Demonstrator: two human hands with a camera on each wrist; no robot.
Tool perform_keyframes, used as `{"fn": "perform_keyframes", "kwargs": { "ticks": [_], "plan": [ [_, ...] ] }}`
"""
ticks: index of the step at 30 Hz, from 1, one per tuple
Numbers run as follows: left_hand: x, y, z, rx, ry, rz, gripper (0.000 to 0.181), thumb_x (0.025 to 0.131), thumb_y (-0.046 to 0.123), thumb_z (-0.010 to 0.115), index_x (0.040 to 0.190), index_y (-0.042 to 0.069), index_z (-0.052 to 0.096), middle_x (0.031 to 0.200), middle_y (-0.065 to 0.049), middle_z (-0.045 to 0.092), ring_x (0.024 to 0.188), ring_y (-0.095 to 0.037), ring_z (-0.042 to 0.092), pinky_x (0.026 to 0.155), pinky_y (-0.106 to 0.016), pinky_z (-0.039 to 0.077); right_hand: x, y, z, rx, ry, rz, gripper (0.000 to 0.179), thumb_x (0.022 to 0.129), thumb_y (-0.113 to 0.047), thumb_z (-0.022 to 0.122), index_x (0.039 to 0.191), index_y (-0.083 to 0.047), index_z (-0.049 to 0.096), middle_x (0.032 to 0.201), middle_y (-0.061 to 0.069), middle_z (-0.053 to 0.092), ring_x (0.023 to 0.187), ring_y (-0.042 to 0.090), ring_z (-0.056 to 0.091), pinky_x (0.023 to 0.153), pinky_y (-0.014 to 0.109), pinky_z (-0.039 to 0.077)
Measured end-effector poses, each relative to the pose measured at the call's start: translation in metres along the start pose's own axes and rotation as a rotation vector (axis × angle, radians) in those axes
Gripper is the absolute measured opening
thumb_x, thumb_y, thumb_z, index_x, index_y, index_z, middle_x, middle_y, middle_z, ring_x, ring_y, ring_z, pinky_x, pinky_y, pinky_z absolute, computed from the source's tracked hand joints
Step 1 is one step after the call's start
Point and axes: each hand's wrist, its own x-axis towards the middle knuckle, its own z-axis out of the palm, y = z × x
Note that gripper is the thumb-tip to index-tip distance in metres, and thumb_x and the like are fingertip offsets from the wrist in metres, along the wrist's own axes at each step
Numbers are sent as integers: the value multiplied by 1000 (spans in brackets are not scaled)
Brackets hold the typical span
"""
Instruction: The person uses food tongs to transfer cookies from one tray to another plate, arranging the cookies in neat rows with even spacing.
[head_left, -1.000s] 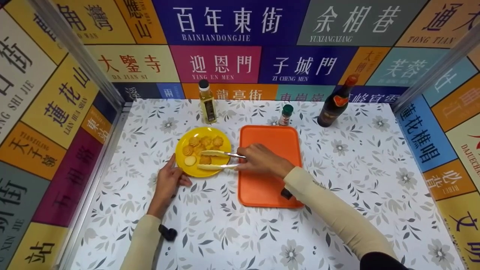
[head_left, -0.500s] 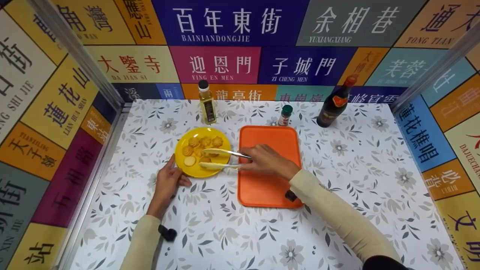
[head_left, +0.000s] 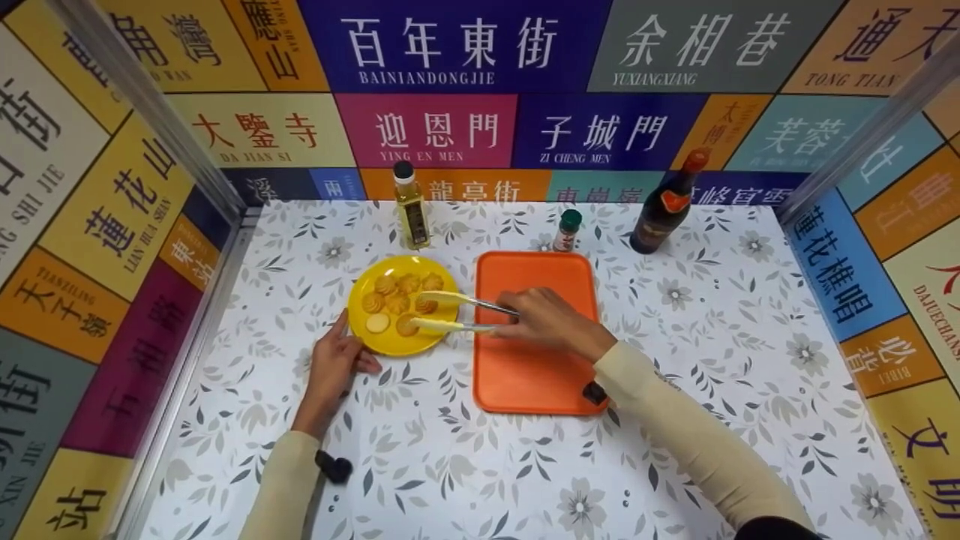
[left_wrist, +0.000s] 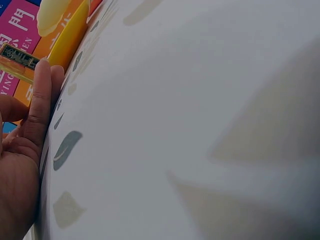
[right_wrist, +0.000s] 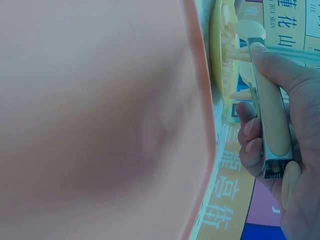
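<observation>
My right hand (head_left: 544,319) grips a pair of metal tongs (head_left: 480,304) over the orange tray (head_left: 536,382). The tongs' cream tips stand apart above the right part of the yellow plate (head_left: 364,341), with nothing between them. Several ridged golden cookies (head_left: 397,302) lie on this plate, plus a pale flat round one (head_left: 377,323) at the lower left. One cookie (head_left: 406,325) sits right at the lower tip. At the plate's lower left rim rests my left hand (head_left: 334,360), fingers mostly straight against it in the left wrist view. The right wrist view shows the tongs' handle (right_wrist: 272,110) in the palm.
Along the back stand an oil bottle (head_left: 412,214), a small green-capped jar (head_left: 568,231) and a dark bottle with a red top (head_left: 662,210). Printed panels wall the floral-covered table (head_left: 450,465) at the back and both sides.
The right hand has drawn the tongs to the right, so their tips have slid off the cookie near the plate's front. The left hand has stayed at the rim.
</observation>
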Motion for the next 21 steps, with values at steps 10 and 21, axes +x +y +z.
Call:
{"fn": "perform_keyframes", "kwargs": {
  "ticks": [10,21],
  "plan": [
    [-1,-2,0,-13,-11,35,68,113,3,50,176,10,25,84,-30,74,66,-29,78,68,-41,70,-14,12,-10,-2,81,-33,38,95,-37,89,109,-5,75,80,3,69,64,14,57,58,28,49],
    [-1,-1,0,-33,-10,22,69,113,2,51,176,11,25,84,-29,73,66,-28,77,68,-42,70,-32,24,-19,42,126,59,39,93,-33,92,115,-6,77,80,2,68,66,15,56,61,31,48]
  ]
}}
